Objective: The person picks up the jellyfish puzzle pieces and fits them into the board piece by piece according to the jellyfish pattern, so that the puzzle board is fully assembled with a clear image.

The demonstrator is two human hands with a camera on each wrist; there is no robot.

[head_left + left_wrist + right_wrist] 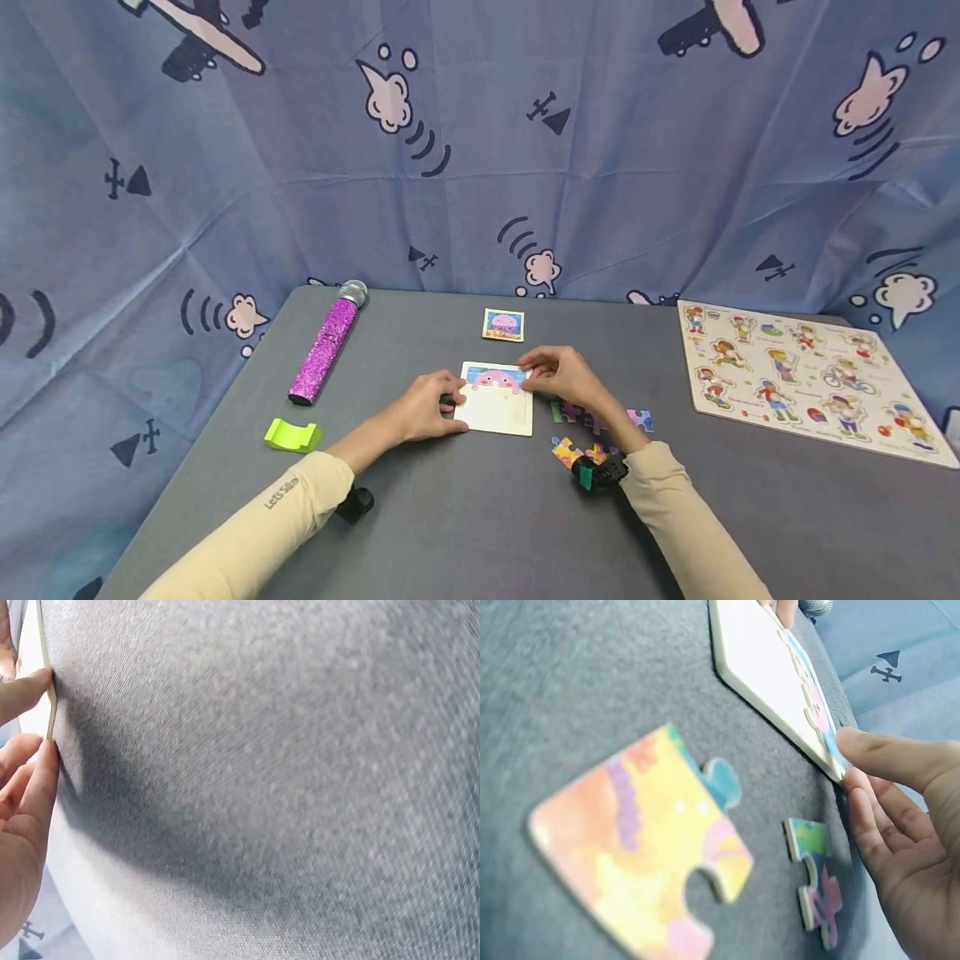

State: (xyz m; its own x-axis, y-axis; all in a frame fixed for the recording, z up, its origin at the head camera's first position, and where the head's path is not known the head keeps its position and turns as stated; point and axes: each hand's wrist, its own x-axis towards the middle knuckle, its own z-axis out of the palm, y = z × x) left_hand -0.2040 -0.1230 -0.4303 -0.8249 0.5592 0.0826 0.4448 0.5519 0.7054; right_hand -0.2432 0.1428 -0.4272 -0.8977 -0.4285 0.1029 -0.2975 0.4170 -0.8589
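A white jigsaw board (493,414) lies before me, with a row of pieces showing a pink smiling creature along its top. My left hand (427,407) holds the board's left edge; in the left wrist view its thumb and fingertips (47,754) sit apart along that edge. At the upper right corner, my right hand (564,375) grips the board, thumb over the picture and fingers by the side. Loose jigsaw pieces (567,452) lie under the right forearm, partly hidden. A yellow-orange piece (641,847) and a green-pink piece (808,840) show large in the right wrist view.
A small jellyfish picture card (503,325) lies beyond the board. On the left are a purple glitter microphone (325,350) and a lime-green holder (292,436). A large board of children's figures (798,367) lies at the right, with a patterned curtain (480,150) behind the table.
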